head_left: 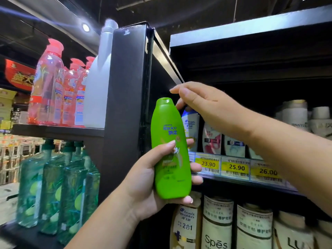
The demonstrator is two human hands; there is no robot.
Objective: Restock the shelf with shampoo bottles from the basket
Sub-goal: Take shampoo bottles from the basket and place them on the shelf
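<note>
Supermarket shelving stands close ahead. Nearest, the left hand wraps thumb and fingers round a green shampoo bottle, held upright just in front of the shelf edge. Beyond it, the right hand reaches onto the cap of a white bottle at the row's left end; whether it grips is unclear. Placing seems underway. The next move needs a gap beside the black post; headroom above looks ample.

Bright green shampoo bottle, yellow price tags, pink-capped clear bottles, black shelf
</note>
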